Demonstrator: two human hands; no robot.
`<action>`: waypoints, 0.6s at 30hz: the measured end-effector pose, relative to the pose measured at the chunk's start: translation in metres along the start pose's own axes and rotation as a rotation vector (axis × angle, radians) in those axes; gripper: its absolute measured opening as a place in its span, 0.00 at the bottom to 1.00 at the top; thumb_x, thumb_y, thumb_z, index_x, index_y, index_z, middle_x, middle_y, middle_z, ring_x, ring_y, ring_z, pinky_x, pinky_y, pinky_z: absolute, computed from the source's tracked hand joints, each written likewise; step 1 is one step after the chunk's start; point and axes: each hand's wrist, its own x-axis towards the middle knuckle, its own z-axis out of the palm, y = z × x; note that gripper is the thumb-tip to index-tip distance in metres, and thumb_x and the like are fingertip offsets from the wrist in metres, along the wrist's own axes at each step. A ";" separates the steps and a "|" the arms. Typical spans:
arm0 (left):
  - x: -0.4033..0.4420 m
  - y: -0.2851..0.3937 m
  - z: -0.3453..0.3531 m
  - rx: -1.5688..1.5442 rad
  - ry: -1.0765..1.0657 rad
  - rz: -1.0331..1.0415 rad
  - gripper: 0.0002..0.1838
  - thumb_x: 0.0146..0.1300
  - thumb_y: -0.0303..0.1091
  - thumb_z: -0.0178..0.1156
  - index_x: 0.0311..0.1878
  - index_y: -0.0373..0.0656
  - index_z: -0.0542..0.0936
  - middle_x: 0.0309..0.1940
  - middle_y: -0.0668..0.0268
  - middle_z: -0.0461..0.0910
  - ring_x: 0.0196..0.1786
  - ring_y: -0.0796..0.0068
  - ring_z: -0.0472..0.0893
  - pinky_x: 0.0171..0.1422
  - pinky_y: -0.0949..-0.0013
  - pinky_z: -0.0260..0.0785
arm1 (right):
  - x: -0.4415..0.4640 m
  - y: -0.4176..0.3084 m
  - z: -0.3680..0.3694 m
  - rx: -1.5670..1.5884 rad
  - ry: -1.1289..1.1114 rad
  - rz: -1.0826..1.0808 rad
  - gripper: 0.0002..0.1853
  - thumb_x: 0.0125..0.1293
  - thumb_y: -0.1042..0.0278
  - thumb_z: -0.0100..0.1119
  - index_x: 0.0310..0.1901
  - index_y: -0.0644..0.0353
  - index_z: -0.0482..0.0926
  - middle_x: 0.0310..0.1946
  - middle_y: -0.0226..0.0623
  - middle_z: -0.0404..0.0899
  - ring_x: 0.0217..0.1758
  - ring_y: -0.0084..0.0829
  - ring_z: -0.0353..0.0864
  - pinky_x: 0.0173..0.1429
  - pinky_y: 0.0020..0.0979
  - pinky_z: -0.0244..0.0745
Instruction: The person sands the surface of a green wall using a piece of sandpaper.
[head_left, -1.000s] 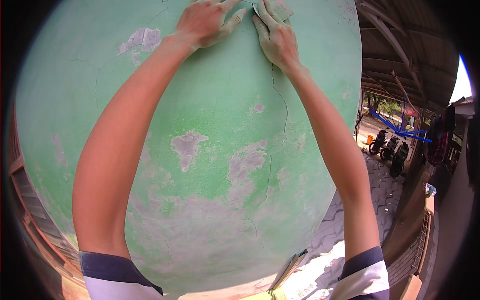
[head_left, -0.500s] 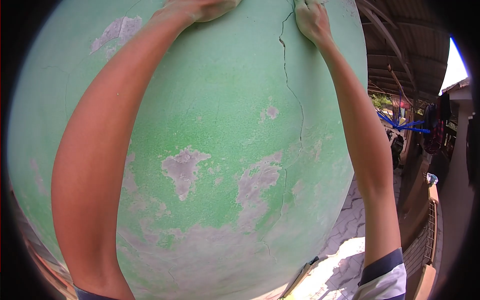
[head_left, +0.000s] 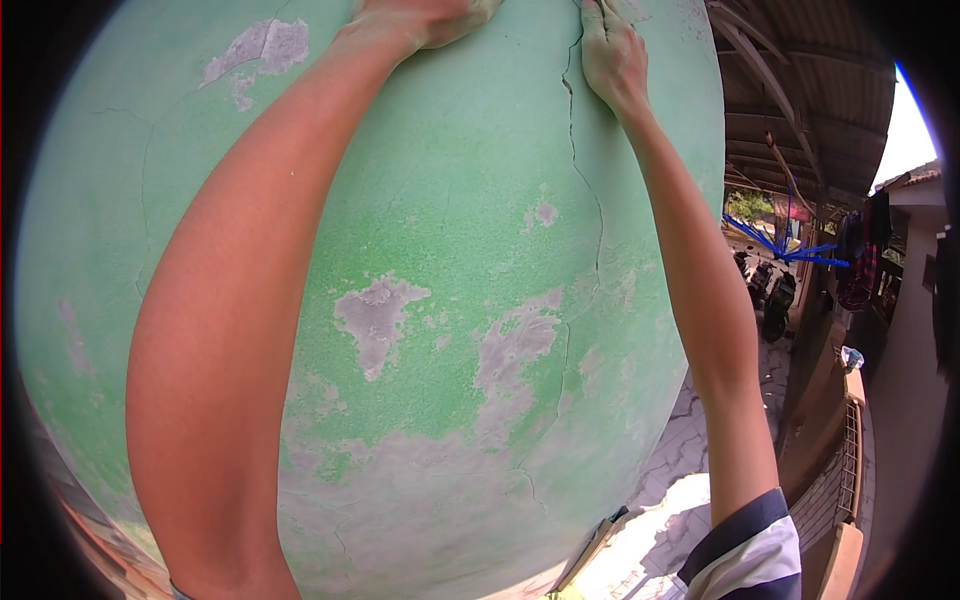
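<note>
A green painted wall [head_left: 450, 200] with flaking paint fills most of the view. My left hand [head_left: 430, 18] is at the top edge, close against the wall, and its fingers run out of the frame. To the right, my right hand [head_left: 614, 62] is up by the wall beside a long dark crack [head_left: 572, 130]. Its fingers look drawn together, with their tips at the frame's top edge; whatever they hold, if anything, is hidden. Both forearms reach upward across the wall.
Bare grey patches [head_left: 380, 318] mark the wall. Beyond its right edge are a paved floor [head_left: 690, 430], parked motorcycles [head_left: 775, 295], a blue hanger rack [head_left: 790, 250], hanging clothes [head_left: 865, 250], a mesh-sided barrier [head_left: 850, 450] and a metal roof [head_left: 800, 90].
My left forearm and hand have shifted right in view. My right hand sits slightly lower and further left, showing more of it. The view has turned a little, revealing more motorcycles.
</note>
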 end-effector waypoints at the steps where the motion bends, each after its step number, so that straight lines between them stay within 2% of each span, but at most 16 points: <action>1: -0.001 0.003 -0.001 -0.014 0.008 -0.016 0.32 0.76 0.51 0.49 0.77 0.44 0.68 0.81 0.53 0.60 0.84 0.56 0.57 0.88 0.56 0.45 | -0.011 -0.008 -0.004 -0.020 -0.007 -0.222 0.26 0.81 0.57 0.43 0.69 0.68 0.74 0.67 0.62 0.74 0.73 0.57 0.71 0.78 0.42 0.62; 3: 0.000 0.010 0.002 0.006 0.039 -0.052 0.32 0.76 0.50 0.50 0.77 0.43 0.68 0.81 0.53 0.60 0.83 0.55 0.58 0.88 0.56 0.45 | 0.001 0.011 -0.008 0.064 -0.037 -0.243 0.26 0.80 0.57 0.44 0.70 0.66 0.73 0.68 0.61 0.73 0.74 0.57 0.70 0.79 0.43 0.60; 5: 0.003 0.014 0.016 0.018 0.051 -0.069 0.32 0.75 0.50 0.50 0.77 0.43 0.68 0.81 0.52 0.60 0.83 0.55 0.58 0.88 0.55 0.46 | 0.022 0.029 -0.013 0.136 -0.114 0.007 0.26 0.80 0.57 0.45 0.71 0.64 0.72 0.69 0.61 0.73 0.75 0.56 0.69 0.80 0.43 0.58; 6: 0.006 0.010 0.022 0.025 0.072 -0.050 0.33 0.75 0.51 0.51 0.76 0.42 0.68 0.80 0.52 0.61 0.83 0.54 0.58 0.88 0.55 0.46 | 0.029 0.033 -0.012 0.137 -0.115 0.005 0.26 0.80 0.57 0.45 0.71 0.64 0.72 0.69 0.61 0.73 0.75 0.56 0.69 0.80 0.43 0.58; 8: 0.004 0.013 0.018 0.029 0.084 -0.035 0.33 0.75 0.51 0.51 0.76 0.42 0.68 0.80 0.52 0.61 0.83 0.53 0.58 0.88 0.55 0.46 | 0.033 0.036 -0.012 0.081 -0.068 0.239 0.26 0.80 0.57 0.45 0.72 0.64 0.72 0.68 0.60 0.74 0.74 0.56 0.70 0.79 0.43 0.61; 9: 0.003 0.014 0.015 0.026 0.057 -0.041 0.33 0.75 0.51 0.50 0.77 0.42 0.68 0.80 0.52 0.61 0.83 0.54 0.58 0.88 0.55 0.46 | 0.027 0.038 -0.011 0.079 -0.073 0.242 0.26 0.80 0.57 0.45 0.72 0.64 0.72 0.68 0.60 0.74 0.74 0.56 0.70 0.79 0.43 0.61; 11: 0.001 0.017 0.008 0.022 0.032 -0.054 0.33 0.76 0.51 0.50 0.77 0.42 0.67 0.81 0.52 0.60 0.83 0.54 0.58 0.88 0.55 0.45 | 0.012 0.035 -0.008 0.014 0.031 -0.061 0.27 0.80 0.55 0.44 0.73 0.63 0.71 0.68 0.57 0.74 0.75 0.56 0.70 0.79 0.43 0.60; 12: 0.001 0.017 0.007 0.026 0.022 -0.058 0.33 0.76 0.51 0.49 0.78 0.42 0.67 0.81 0.53 0.60 0.84 0.55 0.57 0.88 0.55 0.44 | 0.015 0.036 -0.012 0.014 0.031 -0.062 0.27 0.80 0.55 0.44 0.73 0.63 0.71 0.68 0.57 0.74 0.75 0.56 0.70 0.79 0.43 0.60; 14: 0.001 0.018 0.004 0.027 0.002 -0.059 0.33 0.77 0.51 0.49 0.78 0.42 0.66 0.81 0.53 0.59 0.84 0.55 0.57 0.88 0.56 0.44 | 0.021 0.038 -0.024 0.121 -0.168 0.085 0.28 0.81 0.53 0.43 0.73 0.61 0.71 0.73 0.53 0.70 0.81 0.55 0.60 0.84 0.45 0.50; 15: 0.000 0.019 0.003 0.039 -0.014 -0.065 0.33 0.77 0.51 0.48 0.78 0.43 0.66 0.82 0.54 0.59 0.84 0.56 0.56 0.89 0.56 0.43 | 0.020 0.042 -0.021 0.118 -0.174 0.093 0.28 0.81 0.53 0.43 0.73 0.61 0.71 0.73 0.53 0.70 0.81 0.55 0.60 0.84 0.45 0.50; 17: 0.000 0.024 -0.002 0.033 -0.032 -0.066 0.33 0.78 0.51 0.47 0.79 0.43 0.65 0.82 0.54 0.58 0.84 0.57 0.55 0.89 0.56 0.42 | 0.021 0.049 -0.013 -0.316 -0.027 0.023 0.26 0.81 0.55 0.43 0.73 0.58 0.72 0.77 0.50 0.65 0.84 0.56 0.53 0.86 0.49 0.43; 18: -0.002 0.028 -0.006 0.048 -0.041 -0.084 0.33 0.78 0.51 0.46 0.79 0.44 0.65 0.82 0.55 0.57 0.85 0.57 0.54 0.89 0.57 0.42 | 0.019 0.053 -0.014 -0.330 -0.034 0.030 0.26 0.81 0.55 0.43 0.73 0.58 0.72 0.77 0.50 0.65 0.84 0.56 0.53 0.86 0.49 0.43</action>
